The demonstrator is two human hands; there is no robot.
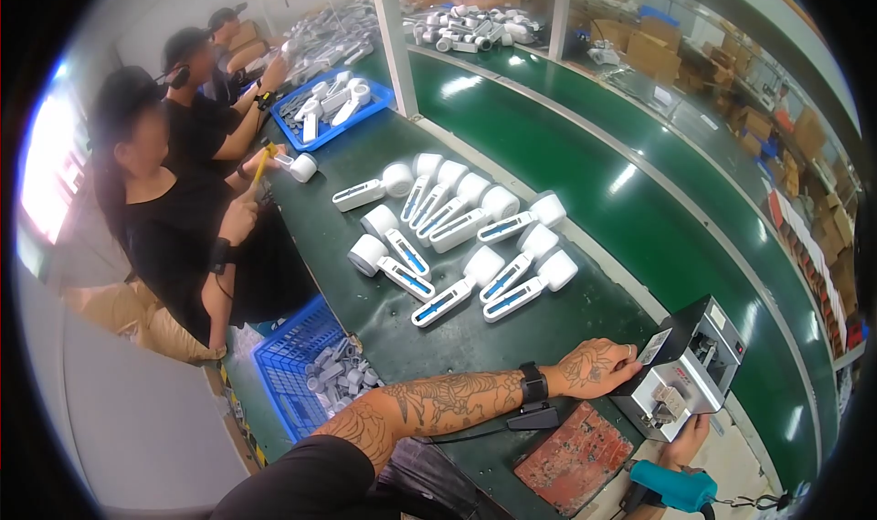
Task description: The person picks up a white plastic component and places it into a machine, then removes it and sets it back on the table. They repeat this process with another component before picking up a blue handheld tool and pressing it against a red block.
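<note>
- Two hands are on the silver-and-black screw feeder (pixel 683 371), which stands at the near right of the bench (pixel 384 314).
- Our left hand (pixel 594 369) lies against its left side, fingers partly bent; we cannot tell whether they grip or only steady it.
- Our right hand (pixel 690 440) is at its near lower edge; its closure is hidden from us.
- Roughly eleven white round-headed units (pixel 473 187) lie farther left; blue strips show in their handles, so we judge them unfinished.
- We see no unit at the feeder; the teal electric screwdriver (pixel 674 488) hangs near our right wrist, apparently unused.
- Handling the feeder seems underway, but we cannot tell how much remains.
</note>
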